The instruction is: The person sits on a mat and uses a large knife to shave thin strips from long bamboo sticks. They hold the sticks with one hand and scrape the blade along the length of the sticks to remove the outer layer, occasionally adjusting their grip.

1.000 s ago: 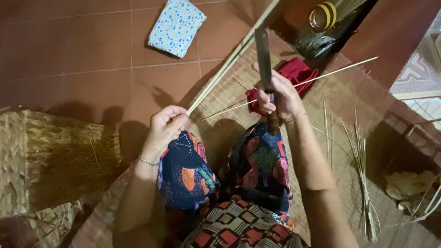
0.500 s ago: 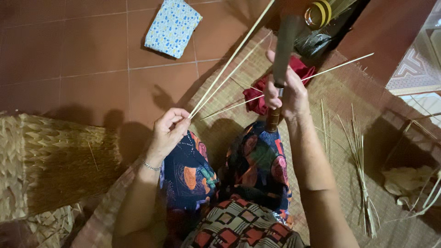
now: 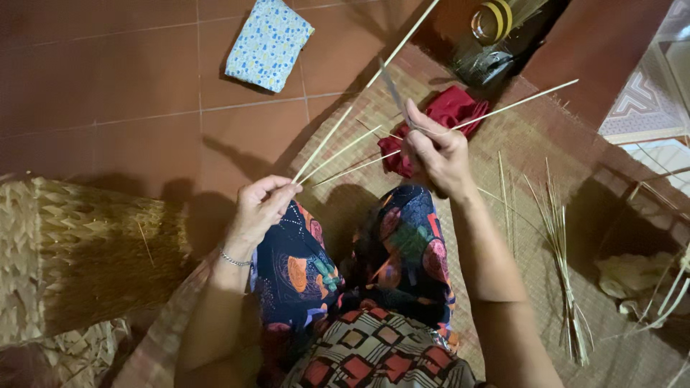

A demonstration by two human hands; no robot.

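My left hand (image 3: 263,205) pinches the near ends of three thin pale bamboo strips (image 3: 338,147) that fan up and to the right. My right hand (image 3: 438,151) grips a knife (image 3: 392,88) with its blade pointing up and away, edge-on to the camera. The blade rests among the strips, and one long strip (image 3: 517,103) runs past the right hand to the upper right. Both hands hover above my knees, which are covered by dark cloth with a bright pattern (image 3: 345,266).
A woven mat (image 3: 517,172) lies under me on red floor tiles. A red cloth (image 3: 449,111) sits behind the right hand. A bundle of loose strips (image 3: 564,266) lies right. A woven basket (image 3: 79,251) stands left, a blue patterned cloth (image 3: 268,43) far back, tape rolls (image 3: 492,18) top right.
The knife has turned from flat-on to edge-on and my right hand has shifted slightly down. My left hand has slid a little lower, still pinching the strips.
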